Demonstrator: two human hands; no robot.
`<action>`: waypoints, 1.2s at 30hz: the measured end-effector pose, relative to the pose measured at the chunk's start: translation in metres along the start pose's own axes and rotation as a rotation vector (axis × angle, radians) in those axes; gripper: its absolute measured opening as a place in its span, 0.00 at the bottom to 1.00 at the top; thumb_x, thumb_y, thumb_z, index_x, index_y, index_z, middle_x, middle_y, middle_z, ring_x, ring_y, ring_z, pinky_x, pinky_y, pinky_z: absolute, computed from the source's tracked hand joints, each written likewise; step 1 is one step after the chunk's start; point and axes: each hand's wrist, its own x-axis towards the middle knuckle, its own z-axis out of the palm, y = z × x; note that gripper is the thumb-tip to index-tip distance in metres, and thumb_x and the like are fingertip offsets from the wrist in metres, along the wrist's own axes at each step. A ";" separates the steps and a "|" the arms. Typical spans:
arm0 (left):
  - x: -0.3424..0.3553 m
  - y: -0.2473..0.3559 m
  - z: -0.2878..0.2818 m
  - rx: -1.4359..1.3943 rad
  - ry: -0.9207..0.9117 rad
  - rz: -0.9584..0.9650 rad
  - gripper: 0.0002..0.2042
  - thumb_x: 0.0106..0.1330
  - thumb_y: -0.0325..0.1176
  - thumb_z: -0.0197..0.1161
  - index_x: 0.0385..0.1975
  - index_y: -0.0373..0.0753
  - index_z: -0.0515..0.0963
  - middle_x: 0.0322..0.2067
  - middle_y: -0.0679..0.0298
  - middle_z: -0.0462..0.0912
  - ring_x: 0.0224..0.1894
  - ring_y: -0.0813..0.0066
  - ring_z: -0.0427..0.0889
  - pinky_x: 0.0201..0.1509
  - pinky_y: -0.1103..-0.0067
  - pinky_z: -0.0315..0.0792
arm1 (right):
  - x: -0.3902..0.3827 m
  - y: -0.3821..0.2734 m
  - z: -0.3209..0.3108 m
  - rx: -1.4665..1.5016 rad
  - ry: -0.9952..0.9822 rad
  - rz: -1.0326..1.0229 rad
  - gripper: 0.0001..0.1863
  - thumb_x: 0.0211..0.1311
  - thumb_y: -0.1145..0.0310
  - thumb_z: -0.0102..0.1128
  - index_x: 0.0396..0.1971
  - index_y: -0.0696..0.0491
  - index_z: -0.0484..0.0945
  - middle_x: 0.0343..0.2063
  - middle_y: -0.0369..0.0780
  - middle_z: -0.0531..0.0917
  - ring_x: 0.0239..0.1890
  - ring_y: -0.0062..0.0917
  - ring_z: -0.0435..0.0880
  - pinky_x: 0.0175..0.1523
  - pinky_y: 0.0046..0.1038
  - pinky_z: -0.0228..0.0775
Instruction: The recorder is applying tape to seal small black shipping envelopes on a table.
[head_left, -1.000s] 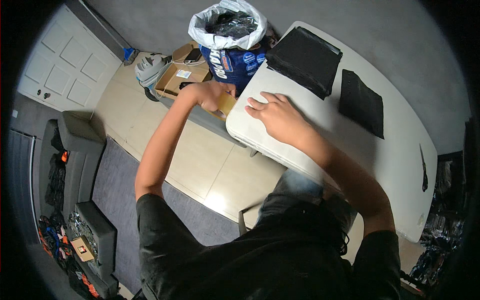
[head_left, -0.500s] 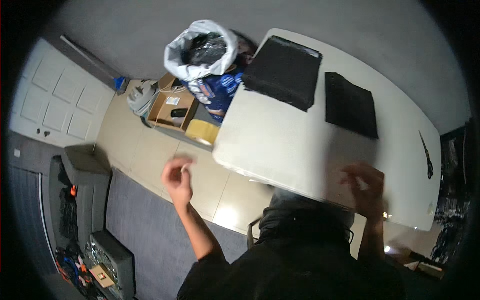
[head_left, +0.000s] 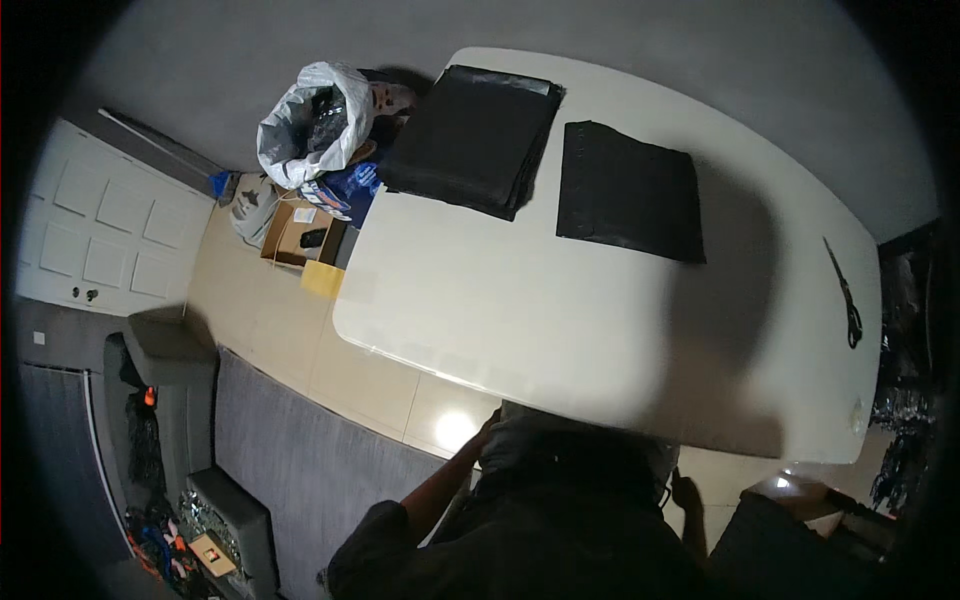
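Note:
My left hand (head_left: 489, 429) is down by my left hip, below the near edge of the white table (head_left: 500, 300). Its fingers are mostly hidden against my dark clothes. On the other side of my body, my right hand (head_left: 686, 492) hangs in shadow beside the hip, too dark to make out the fingers. Neither hand touches the tabletop. A thick stack of flat black sheets (head_left: 470, 140) lies at the table's far left. Right of it, set apart, is a thinner flat black piece (head_left: 630, 190) with slightly uneven edges. Black-handled scissors (head_left: 848, 300) lie near the right edge.
Left of the table stand a white-lined bag (head_left: 315, 125) holding black plastic, an open cardboard box (head_left: 287, 238) and a yellow roll of tape (head_left: 322, 279). A grey sofa (head_left: 185, 400) and rug (head_left: 320, 450) are farther left. Dark boxes (head_left: 770, 540) sit at lower right.
Both hands have dropped to my sides, the left from beside the table and the right from over its near edge. The view has shifted; the sheets and scissors keep their places on the table.

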 end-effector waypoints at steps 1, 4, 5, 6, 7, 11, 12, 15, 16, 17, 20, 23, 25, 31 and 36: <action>0.007 0.011 0.005 0.056 0.018 -0.003 0.29 0.71 0.53 0.58 0.65 0.40 0.69 0.62 0.48 0.77 0.61 0.43 0.76 0.61 0.60 0.73 | 0.015 -0.004 -0.009 -0.018 -0.005 -0.047 0.20 0.67 0.51 0.57 0.35 0.54 0.85 0.32 0.46 0.88 0.37 0.41 0.88 0.40 0.43 0.81; 0.007 0.013 0.017 0.226 -0.052 -0.048 0.29 0.71 0.53 0.58 0.64 0.39 0.70 0.61 0.47 0.77 0.61 0.43 0.76 0.62 0.60 0.73 | 0.030 0.015 -0.010 -0.022 -0.035 -0.071 0.20 0.68 0.51 0.57 0.35 0.54 0.85 0.33 0.46 0.88 0.37 0.41 0.88 0.41 0.44 0.81; 0.010 0.022 0.016 0.287 -0.061 -0.055 0.29 0.71 0.53 0.58 0.64 0.39 0.70 0.61 0.47 0.77 0.61 0.43 0.76 0.62 0.60 0.73 | 0.041 0.014 -0.018 -0.025 -0.036 -0.096 0.21 0.68 0.51 0.56 0.36 0.54 0.85 0.33 0.47 0.88 0.37 0.41 0.88 0.41 0.44 0.81; 0.011 0.030 0.013 0.348 -0.073 -0.060 0.29 0.71 0.53 0.58 0.64 0.38 0.70 0.61 0.46 0.77 0.61 0.43 0.76 0.62 0.60 0.73 | 0.051 0.012 -0.026 -0.028 -0.037 -0.118 0.21 0.68 0.50 0.56 0.36 0.54 0.85 0.33 0.47 0.88 0.37 0.42 0.88 0.41 0.44 0.81; 0.012 0.039 0.010 0.409 -0.087 -0.065 0.29 0.71 0.53 0.58 0.63 0.38 0.70 0.61 0.46 0.77 0.61 0.42 0.76 0.62 0.60 0.73 | 0.059 0.011 -0.034 -0.032 -0.036 -0.137 0.21 0.68 0.50 0.56 0.36 0.54 0.85 0.33 0.47 0.88 0.38 0.42 0.88 0.42 0.44 0.81; -0.009 0.067 -0.007 0.654 -0.170 -0.092 0.29 0.70 0.54 0.58 0.62 0.37 0.71 0.60 0.45 0.78 0.61 0.42 0.75 0.62 0.60 0.73 | 0.065 0.001 -0.051 -0.029 -0.039 -0.195 0.22 0.68 0.50 0.55 0.37 0.54 0.85 0.34 0.47 0.88 0.38 0.43 0.88 0.43 0.45 0.81; -0.017 0.066 -0.009 0.711 -0.192 -0.093 0.29 0.70 0.54 0.58 0.62 0.37 0.71 0.60 0.45 0.78 0.61 0.42 0.75 0.63 0.60 0.73 | 0.064 0.001 -0.050 -0.034 -0.036 -0.207 0.22 0.69 0.50 0.55 0.37 0.54 0.85 0.35 0.47 0.88 0.38 0.43 0.88 0.43 0.45 0.81; -0.012 0.062 -0.023 0.899 -0.259 -0.064 0.29 0.70 0.54 0.58 0.61 0.36 0.71 0.59 0.44 0.78 0.62 0.42 0.75 0.63 0.60 0.73 | 0.077 -0.008 -0.048 -0.040 0.005 -0.232 0.22 0.69 0.49 0.54 0.37 0.54 0.85 0.35 0.48 0.88 0.39 0.43 0.88 0.44 0.45 0.80; -0.004 0.060 -0.027 0.966 -0.282 -0.048 0.29 0.70 0.54 0.57 0.61 0.36 0.72 0.59 0.43 0.78 0.62 0.41 0.75 0.63 0.60 0.73 | 0.083 -0.012 -0.047 -0.040 0.024 -0.237 0.22 0.69 0.49 0.54 0.37 0.54 0.85 0.36 0.48 0.88 0.39 0.43 0.88 0.44 0.46 0.80; -0.007 0.059 -0.035 1.024 -0.280 -0.049 0.29 0.70 0.54 0.57 0.61 0.36 0.72 0.59 0.43 0.78 0.62 0.41 0.75 0.63 0.60 0.73 | 0.085 -0.022 -0.041 -0.053 0.032 -0.267 0.22 0.69 0.49 0.54 0.38 0.54 0.85 0.36 0.48 0.88 0.39 0.44 0.88 0.44 0.46 0.80; -0.008 0.085 -0.057 1.207 -0.395 -0.046 0.29 0.70 0.54 0.57 0.60 0.35 0.72 0.59 0.42 0.78 0.62 0.41 0.75 0.63 0.60 0.73 | 0.052 -0.027 -0.011 -0.035 0.029 -0.259 0.23 0.69 0.49 0.53 0.38 0.54 0.85 0.37 0.48 0.88 0.39 0.44 0.88 0.45 0.46 0.80; -0.030 0.110 -0.088 1.400 -0.447 -0.023 0.30 0.70 0.54 0.57 0.60 0.34 0.73 0.58 0.41 0.78 0.62 0.41 0.75 0.64 0.59 0.73 | 0.050 -0.041 -0.011 -0.041 0.061 -0.291 0.23 0.70 0.48 0.52 0.39 0.54 0.86 0.37 0.49 0.88 0.40 0.45 0.88 0.46 0.47 0.80; -0.033 0.223 -0.032 1.438 -0.137 -0.410 0.31 0.70 0.59 0.55 0.52 0.31 0.78 0.51 0.42 0.83 0.55 0.42 0.81 0.59 0.60 0.76 | 0.053 -0.030 0.006 -0.030 0.072 -0.221 0.24 0.70 0.48 0.52 0.39 0.54 0.86 0.38 0.49 0.88 0.40 0.45 0.88 0.46 0.47 0.80; -0.106 0.509 0.098 0.842 -0.214 0.328 0.09 0.71 0.27 0.59 0.44 0.35 0.85 0.24 0.59 0.84 0.28 0.79 0.85 0.38 0.78 0.78 | -0.163 -0.146 -0.345 0.536 -0.289 -0.475 0.15 0.73 0.56 0.56 0.45 0.48 0.85 0.35 0.42 0.89 0.37 0.34 0.89 0.51 0.37 0.78; 0.030 0.562 0.187 1.366 0.375 0.838 0.24 0.78 0.44 0.51 0.60 0.28 0.75 0.51 0.39 0.82 0.52 0.49 0.85 0.55 0.65 0.77 | -0.050 -0.209 -0.453 0.269 0.884 -0.784 0.12 0.70 0.64 0.59 0.40 0.58 0.82 0.41 0.49 0.86 0.46 0.43 0.85 0.50 0.40 0.76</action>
